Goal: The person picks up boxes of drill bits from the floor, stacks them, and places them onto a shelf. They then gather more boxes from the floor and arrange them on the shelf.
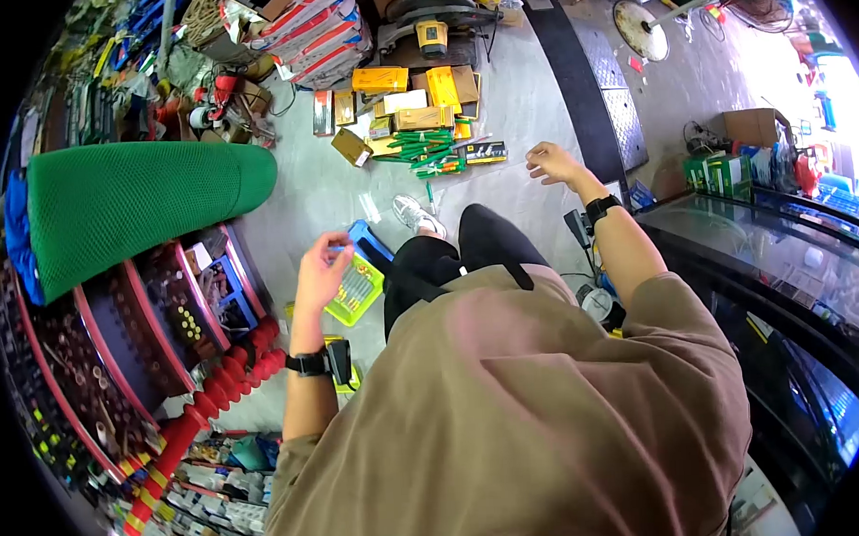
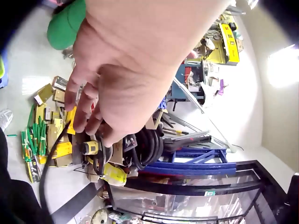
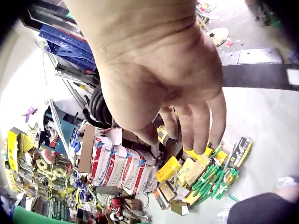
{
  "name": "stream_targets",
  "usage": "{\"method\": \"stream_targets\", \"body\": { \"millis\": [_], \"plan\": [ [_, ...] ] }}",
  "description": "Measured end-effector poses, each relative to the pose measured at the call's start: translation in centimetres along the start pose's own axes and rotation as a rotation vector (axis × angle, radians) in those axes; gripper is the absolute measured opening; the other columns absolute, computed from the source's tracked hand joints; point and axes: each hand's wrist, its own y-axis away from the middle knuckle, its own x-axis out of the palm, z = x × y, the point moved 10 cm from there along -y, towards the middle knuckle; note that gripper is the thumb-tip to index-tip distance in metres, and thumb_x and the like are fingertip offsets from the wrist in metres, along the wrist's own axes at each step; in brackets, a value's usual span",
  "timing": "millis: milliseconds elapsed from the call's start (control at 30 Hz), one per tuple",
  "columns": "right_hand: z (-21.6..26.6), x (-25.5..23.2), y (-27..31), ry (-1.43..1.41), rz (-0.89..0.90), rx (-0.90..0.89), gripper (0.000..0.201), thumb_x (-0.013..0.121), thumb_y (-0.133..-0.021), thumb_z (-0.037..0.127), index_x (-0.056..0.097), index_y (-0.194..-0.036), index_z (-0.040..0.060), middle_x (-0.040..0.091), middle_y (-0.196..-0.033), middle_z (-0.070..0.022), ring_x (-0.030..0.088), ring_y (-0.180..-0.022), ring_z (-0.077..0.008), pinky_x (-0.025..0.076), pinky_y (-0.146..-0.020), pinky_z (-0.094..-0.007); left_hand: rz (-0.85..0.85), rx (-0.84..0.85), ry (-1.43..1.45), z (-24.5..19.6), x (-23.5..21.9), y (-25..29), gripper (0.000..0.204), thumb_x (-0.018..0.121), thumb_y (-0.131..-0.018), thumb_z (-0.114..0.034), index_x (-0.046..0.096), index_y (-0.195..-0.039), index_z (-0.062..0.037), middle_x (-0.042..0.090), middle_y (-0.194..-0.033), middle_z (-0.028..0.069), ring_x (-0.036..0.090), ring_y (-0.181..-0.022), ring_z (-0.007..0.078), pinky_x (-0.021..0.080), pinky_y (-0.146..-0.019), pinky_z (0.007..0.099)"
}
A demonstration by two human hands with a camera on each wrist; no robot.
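Observation:
In the head view my left hand [image 1: 320, 273] is raised beside a yellow-green plastic case [image 1: 358, 292] holding pale slender items. Its fingers are loosely bent and hold nothing, as the left wrist view also shows. A blue tray [image 1: 371, 240] lies just beyond the case. My right hand [image 1: 553, 163] hangs in the air to the right of a heap of green pen-like sticks [image 1: 422, 148]. Relaxed, empty fingers show below the palm in the right wrist view. Yellow and brown boxes [image 1: 380, 79] lie around the sticks on the floor, with a black-and-yellow box [image 1: 486, 152] at the right end.
A green mesh roll [image 1: 148, 199] lies over red-edged shelves [image 1: 106, 330] on the left. Stacked white-and-red bags [image 1: 319, 38] and a yellow-and-black power saw [image 1: 432, 38] stand at the back. A glass display case [image 1: 774, 243] is at right. One shoe [image 1: 411, 213] stands near the sticks.

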Motion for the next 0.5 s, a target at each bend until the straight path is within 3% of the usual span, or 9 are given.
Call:
{"method": "stream_targets", "body": {
  "millis": [167,233,267,300,400,500],
  "plan": [
    [3.9,0.1,-5.3,0.169,-0.037,-0.061,0.039,0.061,-0.097,0.036,0.061,-0.120,0.0041,0.071,-0.109,-0.0116,0.071,-0.097,-0.0223,0.055,-0.076,-0.0370,0.037,-0.096,0.088,-2.5,-3.4,-8.0,0.034,0.064,-0.098,-0.016,0.057,-0.128,-0.0016,0.072,-0.110,0.0095,0.070,-0.094,0.0178,0.053,-0.081,0.0309],
    [4.7,0.2,-8.1,0.206,-0.064,-0.089,0.041,0.062,-0.093,0.035,0.064,-0.117,0.0018,0.071,-0.105,-0.0161,0.071,-0.095,-0.0256,0.055,-0.080,-0.0383,0.072,-0.121,0.096,-2.2,-3.4,-11.2,0.035,0.063,-0.098,-0.017,0.056,-0.129,-0.0023,0.072,-0.111,0.0099,0.070,-0.095,0.0182,0.052,-0.081,0.0310],
    [5.4,0.1,-9.6,0.260,-0.085,-0.129,0.043,0.063,-0.090,0.035,0.067,-0.114,-0.0005,0.072,-0.102,-0.0206,0.072,-0.093,-0.0289,0.055,-0.083,-0.0396,0.088,-0.143,0.115,-1.9,-3.1,-12.9,0.037,0.063,-0.099,-0.019,0.054,-0.131,-0.0030,0.072,-0.112,0.0102,0.070,-0.096,0.0185,0.052,-0.080,0.0311],
    [6.1,0.3,-11.0,0.339,-0.118,-0.170,0.044,0.062,-0.089,0.038,0.069,-0.113,0.0014,0.071,-0.107,-0.0230,0.069,-0.102,-0.0354,0.053,-0.091,-0.0424,0.097,-0.148,0.111,-1.7,-2.7,-14.6,0.037,0.063,-0.099,-0.019,0.054,-0.131,-0.0030,0.072,-0.112,0.0102,0.070,-0.096,0.0185,0.052,-0.080,0.0311],
    [6.8,1.2,-15.4,0.532,-0.169,-0.243,0.039,0.062,-0.093,0.037,0.068,-0.112,0.0030,0.073,-0.107,-0.0168,0.070,-0.099,-0.0314,0.054,-0.086,-0.0416,0.162,-0.203,0.072,0.3,-0.6,-20.4,0.043,0.065,-0.098,-0.022,0.050,-0.135,-0.0044,0.072,-0.113,0.0103,0.070,-0.096,0.0181,0.052,-0.079,0.0315],
    [5.3,3.0,-21.9,0.566,-0.138,-0.209,0.038,0.061,-0.093,0.036,0.068,-0.112,0.0031,0.071,-0.111,-0.0188,0.068,-0.104,-0.0350,0.053,-0.090,-0.0435,0.265,-0.220,0.022,4.9,3.0,-28.0,0.051,0.068,-0.095,-0.026,0.047,-0.136,-0.0049,0.071,-0.116,0.0117,0.070,-0.097,0.0179,0.053,-0.077,0.0325]
  ]
}}
